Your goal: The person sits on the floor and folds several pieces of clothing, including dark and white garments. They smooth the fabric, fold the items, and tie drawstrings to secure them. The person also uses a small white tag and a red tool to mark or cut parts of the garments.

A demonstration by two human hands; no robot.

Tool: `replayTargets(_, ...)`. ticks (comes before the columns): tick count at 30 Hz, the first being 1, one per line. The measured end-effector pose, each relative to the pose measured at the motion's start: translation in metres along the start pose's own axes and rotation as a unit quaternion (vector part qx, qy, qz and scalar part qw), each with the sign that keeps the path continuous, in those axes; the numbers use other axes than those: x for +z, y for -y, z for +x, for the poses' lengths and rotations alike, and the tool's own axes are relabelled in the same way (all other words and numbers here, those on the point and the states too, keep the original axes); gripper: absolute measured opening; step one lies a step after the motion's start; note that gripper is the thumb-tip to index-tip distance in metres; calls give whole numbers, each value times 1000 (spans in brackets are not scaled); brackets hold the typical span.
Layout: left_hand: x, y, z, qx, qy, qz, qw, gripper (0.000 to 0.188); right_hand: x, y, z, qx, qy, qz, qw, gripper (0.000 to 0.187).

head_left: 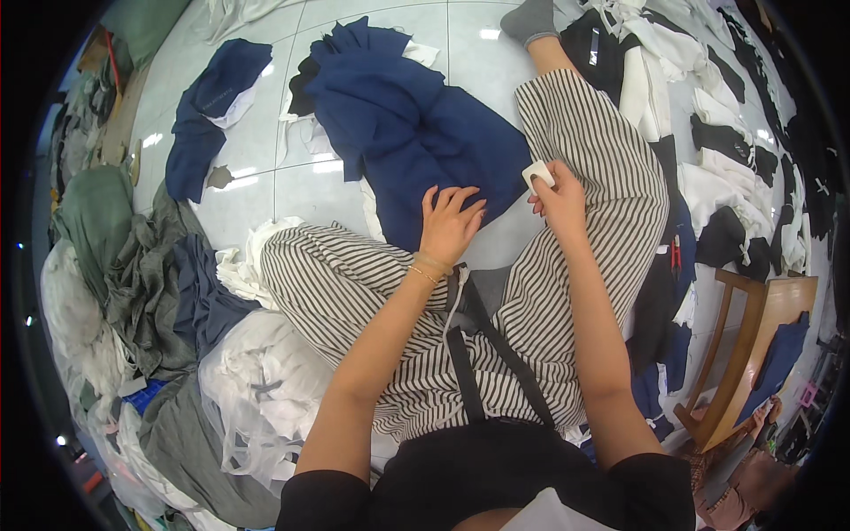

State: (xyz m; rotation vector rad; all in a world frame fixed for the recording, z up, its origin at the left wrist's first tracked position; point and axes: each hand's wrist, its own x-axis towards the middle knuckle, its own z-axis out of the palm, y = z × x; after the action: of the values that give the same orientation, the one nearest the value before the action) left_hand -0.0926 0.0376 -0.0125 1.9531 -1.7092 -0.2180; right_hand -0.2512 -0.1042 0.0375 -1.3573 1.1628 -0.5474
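Navy blue cloth (398,124) lies spread and wrinkled on the floor between my legs. My left hand (450,221) rests on its near end, palm down with fingers spread. At the cloth's right corner, my right hand (561,203) pinches a small white square block (537,175) between thumb and fingers. The block is held at the cloth's edge; whether it touches the cloth I cannot tell. My striped trousers (602,142) frame the cloth on both sides. A dark strap (509,354) with a buckle lies across my lap.
Another navy piece (199,124) lies on the tiled floor (257,190) at the far left. Heaped grey and white fabric (186,372) fills the left side. Black and white pieces (717,177) lie scattered at right, near a wooden stool (753,345) and another person (735,482).
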Motion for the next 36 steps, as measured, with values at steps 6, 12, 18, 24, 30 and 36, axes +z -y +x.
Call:
replayTargets(6,-104,59,127,-81,98,-33,991,17,-4,-7,4,-2,-4,8,1000,10)
replayTargets(12,-220,149,190,-449,-325,256,792,33,4,0,3,9,27,11,1000,11)
replayTargets(18,-99,20,86,-8,-69,-118,991,12,6,-12,3,10,106,-84,991,11)
replayTargets(24,-15,8,11,-34,99,56,993,63,29,-21,-13,-88,117,-294,944,16)
replayTargets(30,-6,17,8,-29,85,44,995,67,43,-17,-16,-113,119,-358,919,16)
replayTargets(36,-7,13,9,-44,93,53,993,67,53,-24,-13,-147,105,-356,917,15)
